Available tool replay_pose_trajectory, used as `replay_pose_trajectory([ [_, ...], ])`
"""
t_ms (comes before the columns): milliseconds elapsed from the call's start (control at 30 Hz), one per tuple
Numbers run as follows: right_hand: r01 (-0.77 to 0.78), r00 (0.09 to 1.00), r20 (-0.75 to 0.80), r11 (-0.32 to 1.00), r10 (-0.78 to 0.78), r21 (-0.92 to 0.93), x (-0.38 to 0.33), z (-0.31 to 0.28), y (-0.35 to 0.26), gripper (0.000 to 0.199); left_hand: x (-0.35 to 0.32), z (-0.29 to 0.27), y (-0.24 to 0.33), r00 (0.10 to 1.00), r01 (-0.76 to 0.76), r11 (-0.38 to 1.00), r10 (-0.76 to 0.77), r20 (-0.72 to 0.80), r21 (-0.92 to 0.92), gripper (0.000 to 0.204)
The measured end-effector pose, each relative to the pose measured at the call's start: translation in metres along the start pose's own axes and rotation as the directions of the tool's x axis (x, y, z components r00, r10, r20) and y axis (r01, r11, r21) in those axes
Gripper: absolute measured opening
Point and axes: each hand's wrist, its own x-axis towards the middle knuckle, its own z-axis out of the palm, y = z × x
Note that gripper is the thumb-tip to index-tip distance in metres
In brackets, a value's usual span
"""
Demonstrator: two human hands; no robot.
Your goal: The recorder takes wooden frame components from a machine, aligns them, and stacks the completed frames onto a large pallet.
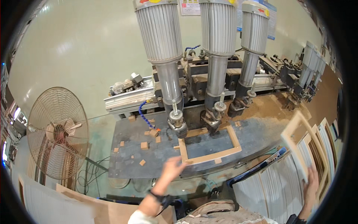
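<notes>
A rectangular wooden frame (pixel 234 139) lies flat on the dark worktable (pixel 128 158) under the drilling machine's spindles. At its near left corner is my left hand (pixel 173 168), slightly blurred, fingers stretched out and apart, the tips touching or very close to the wood. Far to the right, my right hand (pixel 311 183) is closed around the lower part of a second wooden frame (pixel 292 136). That one stands tilted against a row of upright frames (pixel 323 149).
Three motor spindles (pixel 175 82) stand over the table. Small wood blocks (pixel 144 145) and sawdust (pixel 266 108) lie about. A caged fan (pixel 57 132) is at left, near stacked panels (pixel 52 201). More pale panels (pixel 274 186) fill a rack at the lower right. A blue hose (pixel 143 112) bends over the table.
</notes>
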Motion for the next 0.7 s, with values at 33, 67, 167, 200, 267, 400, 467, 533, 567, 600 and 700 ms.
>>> replay_pose_trajectory([
  [33,0.000,1.000,-0.020,1.000,0.000,-0.012,-0.004,0.006,-0.028,0.055,0.033,0.058,0.001,0.974,-0.078,0.976,0.031,0.226,0.201,0.054],
  [67,0.175,0.965,0.240,0.938,-0.103,-0.301,0.003,0.029,-0.074,0.057,0.049,0.101,-0.015,0.947,-0.170,0.941,0.073,0.313,0.294,0.065],
  [167,0.597,0.725,0.648,0.680,-0.231,-0.426,0.044,0.088,-0.126,0.058,0.060,0.173,-0.039,0.946,-0.190,0.834,0.013,0.324,0.518,0.077],
  [200,0.744,0.573,0.761,0.582,-0.305,-0.327,0.058,0.108,-0.128,0.055,0.060,0.190,-0.040,0.955,-0.165,0.806,-0.013,0.296,0.569,0.079],
  [267,0.863,0.367,0.860,0.475,-0.354,-0.172,0.080,0.159,-0.130,0.055,0.042,0.212,-0.060,0.981,-0.083,0.777,-0.046,0.188,0.624,0.086],
  [400,0.904,0.099,0.919,0.421,-0.382,0.078,0.105,0.275,-0.084,0.054,-0.004,0.219,-0.087,0.911,-0.351,0.876,0.401,-0.095,0.330,0.046],
  [467,0.863,0.087,0.900,0.484,-0.427,0.146,0.104,0.338,-0.047,0.052,-0.029,0.221,-0.076,0.937,-0.309,0.804,0.350,0.017,0.508,0.028],
  [533,0.846,0.153,0.863,0.515,-0.482,0.138,0.107,0.388,0.014,0.051,-0.047,0.190,-0.020,0.873,-0.275,0.856,0.032,0.487,0.437,0.019],
  [567,0.846,0.185,0.813,0.510,-0.553,0.154,0.103,0.412,0.027,0.050,-0.066,0.179,-0.021,0.890,-0.345,0.867,0.181,0.419,0.359,0.020],
  [600,0.838,0.169,0.811,0.515,-0.561,0.181,0.102,0.436,0.046,0.050,-0.079,0.161,-0.010,0.863,-0.347,0.861,0.137,0.487,0.373,0.024],
  [700,0.799,0.182,0.755,0.543,-0.630,0.260,0.096,0.494,0.076,0.050,-0.118,0.102,0.005,0.828,-0.347,0.863,0.097,0.553,0.368,0.039],
])
